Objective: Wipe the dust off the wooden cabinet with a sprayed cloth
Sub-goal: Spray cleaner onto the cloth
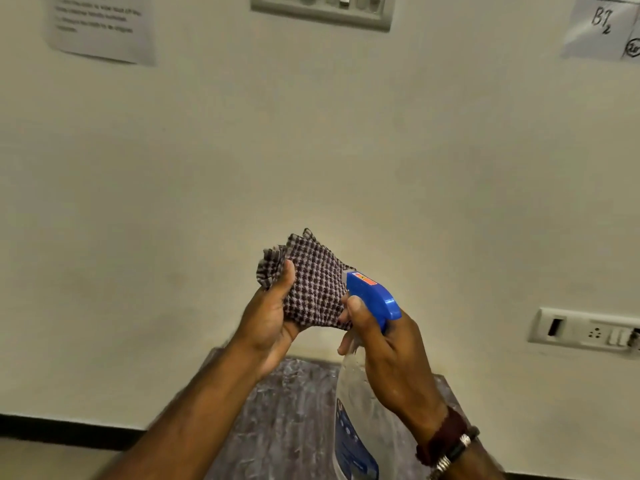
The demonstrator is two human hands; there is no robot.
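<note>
At chest height before the wall: the checked cloth (313, 289) is held up in the air, bunched and folded, above the cabinet top.
Cloth hold: the left hand (270, 317) grips its lower left part, thumb pressed across the front, fingers curled behind; the free folds fan upward.
Cloth axis: roughly upright, leaning slightly left, its broad face turned toward the nozzle.
Spray bottle (356, 410): gripped by the right hand (388, 351) round the neck, forefinger lying at the trigger; the clear body hangs downward.
Nozzle: the blue spray head (372, 297) points up and left, its tip just beside the cloth's right edge, perhaps touching.
Key relation: cloth lies left of the nozzle, directly in its line, so a squeeze should wet it.
Wooden cabinet (294, 410): grey-grained top below both hands, not yet wiped.
Surroundings: socket plate (585, 330) on the wall at right; paper notices above.
</note>
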